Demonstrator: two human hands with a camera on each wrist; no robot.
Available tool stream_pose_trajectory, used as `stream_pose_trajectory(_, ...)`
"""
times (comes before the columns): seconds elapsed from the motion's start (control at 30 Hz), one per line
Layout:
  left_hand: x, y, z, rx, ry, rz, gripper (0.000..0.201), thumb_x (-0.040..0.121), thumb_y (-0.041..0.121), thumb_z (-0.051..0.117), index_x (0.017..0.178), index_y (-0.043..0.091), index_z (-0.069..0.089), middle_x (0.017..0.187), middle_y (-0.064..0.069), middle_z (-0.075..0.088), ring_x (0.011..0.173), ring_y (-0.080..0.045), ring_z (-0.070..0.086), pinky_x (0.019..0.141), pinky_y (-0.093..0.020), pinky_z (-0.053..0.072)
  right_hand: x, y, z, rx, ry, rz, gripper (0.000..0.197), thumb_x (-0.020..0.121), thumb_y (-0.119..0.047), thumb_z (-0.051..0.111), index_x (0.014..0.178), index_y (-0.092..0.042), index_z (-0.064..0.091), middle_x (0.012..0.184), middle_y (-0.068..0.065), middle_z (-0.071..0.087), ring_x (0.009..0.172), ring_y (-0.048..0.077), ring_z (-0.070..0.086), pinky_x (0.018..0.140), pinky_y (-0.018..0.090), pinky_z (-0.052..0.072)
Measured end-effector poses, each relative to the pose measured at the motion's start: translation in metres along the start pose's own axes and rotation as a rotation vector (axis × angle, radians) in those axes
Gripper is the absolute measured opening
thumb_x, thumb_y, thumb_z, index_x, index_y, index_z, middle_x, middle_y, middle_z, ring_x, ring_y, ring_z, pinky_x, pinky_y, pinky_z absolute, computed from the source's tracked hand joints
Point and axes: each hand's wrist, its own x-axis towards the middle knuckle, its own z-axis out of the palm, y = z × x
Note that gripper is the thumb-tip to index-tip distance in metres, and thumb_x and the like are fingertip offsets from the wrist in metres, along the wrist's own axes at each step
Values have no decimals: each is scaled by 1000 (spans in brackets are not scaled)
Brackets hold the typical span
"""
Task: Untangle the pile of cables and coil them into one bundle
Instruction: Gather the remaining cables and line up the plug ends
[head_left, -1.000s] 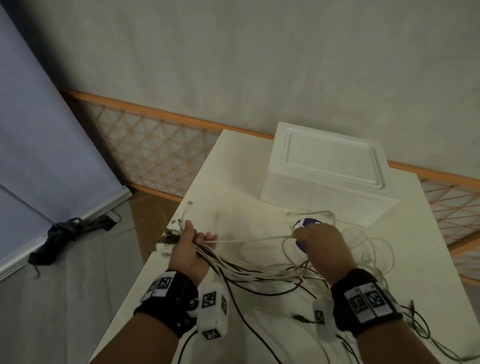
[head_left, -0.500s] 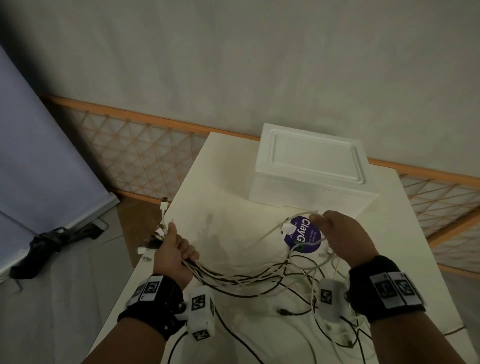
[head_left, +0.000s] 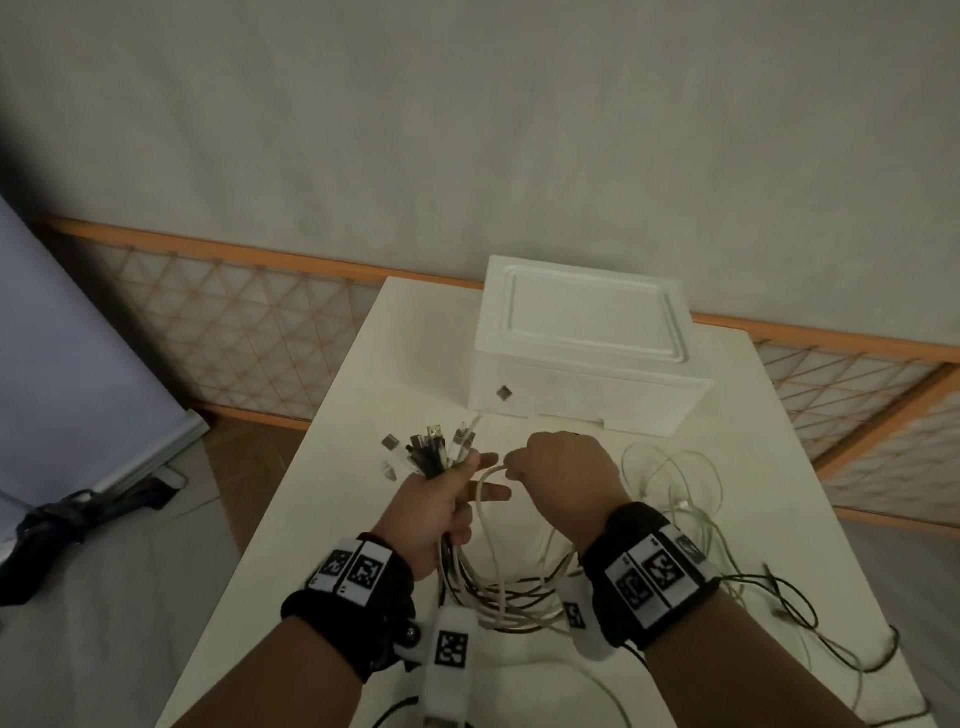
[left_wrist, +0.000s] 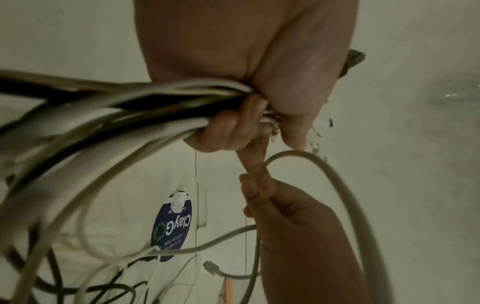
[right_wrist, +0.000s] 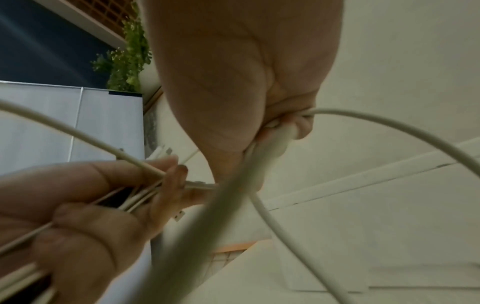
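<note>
My left hand (head_left: 441, 493) grips a bunch of white and black cables (head_left: 488, 587) just below their plug ends (head_left: 434, 449), which fan out above the fist. The same bunch (left_wrist: 103, 115) runs into that fist in the left wrist view. Close beside it, my right hand (head_left: 561, 473) pinches a loop of white cable (head_left: 485, 499) that arcs over to the left hand. The pinched white cable (right_wrist: 280, 133) also shows in the right wrist view. The cables hang in loops over the white table (head_left: 363, 519).
A white foam box (head_left: 587, 343) stands at the back of the table. Loose white cables (head_left: 675, 478) and thin black cables (head_left: 800, 613) lie to the right. A round blue sticker (left_wrist: 172, 226) lies on the table. The table's left edge drops to the floor.
Both hands have come together over the middle of the table. The left hand has turned the plug ends upward, and the right hand has brought a white loop over to it.
</note>
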Motion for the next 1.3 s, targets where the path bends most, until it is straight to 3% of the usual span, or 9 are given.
stream_pose_trajectory(0.23, 10, 4, -7, 121, 188, 90, 21, 87, 20, 69, 84, -1, 74, 62, -3, 66, 42, -15, 34, 47, -26, 31, -11, 21, 13, 303, -7, 163, 22, 90, -37, 50, 108, -31, 63, 103, -5, 64, 99, 18, 60, 83, 33, 48)
stream_pose_trajectory(0.4, 27, 12, -57, -196, 473, 23, 11, 88, 20, 68, 88, 9, 69, 68, 2, 60, 43, -11, 33, 38, -22, 31, -49, 81, 18, 307, -43, 375, 35, 80, -63, 56, 77, -30, 69, 75, -9, 63, 72, 10, 59, 67, 28, 47)
stream_pose_trajectory(0.53, 31, 9, -91, -315, 587, 24, 13, 93, 20, 62, 81, 15, 65, 70, 3, 54, 44, -10, 28, 36, -16, 26, -93, 136, 28, 389, 152, 597, 56, 83, -57, 57, 49, -13, 52, 50, 2, 50, 51, 16, 50, 55, 34, 42)
stream_pose_trajectory(0.63, 28, 6, -85, -246, 556, 36, 16, 90, 21, 65, 77, 14, 62, 67, 3, 56, 44, -12, 30, 40, -21, 28, -111, 157, 38, 441, 222, 684, 54, 82, -51, 62, 52, -7, 53, 53, 9, 53, 53, 22, 52, 53, 34, 40)
stream_pose_trajectory(0.8, 23, 6, -69, -220, 506, 46, 19, 93, 29, 61, 89, 12, 68, 82, 0, 67, 45, -11, 33, 42, -23, 31, -107, 156, 59, 334, 219, 717, 42, 82, -53, 62, 52, -26, 52, 58, -7, 52, 60, 21, 53, 60, 31, 40)
stream_pose_trajectory(0.97, 15, 3, -63, -96, 455, 45, 18, 94, 35, 58, 97, 22, 70, 101, -4, 67, 46, -12, 27, 45, -25, 29, -94, 129, 49, 202, 84, 773, 33, 78, -61, 63, 87, -30, 69, 98, -2, 63, 94, 25, 57, 81, 39, 41)
stream_pose_trajectory(1.13, 7, 1, -41, -62, 241, 105, 24, 99, 30, 49, 96, 13, 67, 71, -9, 66, 37, -9, 26, 44, -23, 28, -40, 39, 6, 473, 322, 273, 26, 80, -38, 69, 100, -21, 67, 104, -2, 64, 102, 23, 58, 87, 30, 40)
stream_pose_trajectory(1.23, 1, 4, -23, -89, 195, 160, 36, 97, 31, 53, 68, 9, 57, 53, -2, 40, 39, -10, 28, 42, -22, 29, -16, -32, -8, 675, 54, 39, 71, 80, -47, 67, 140, -21, 38, 132, -2, 53, 123, 16, 47, 103, 28, 34)
stream_pose_trajectory(1.3, -2, 7, -18, -102, 191, 177, 47, 92, 41, 58, 55, 14, 47, 49, -1, 33, 41, -12, 32, 46, -26, 32, -6, -61, 0, 899, -142, -43, 88, 78, -47, 70, 147, -21, 21, 131, 0, 55, 118, 15, 53, 99, 31, 43)
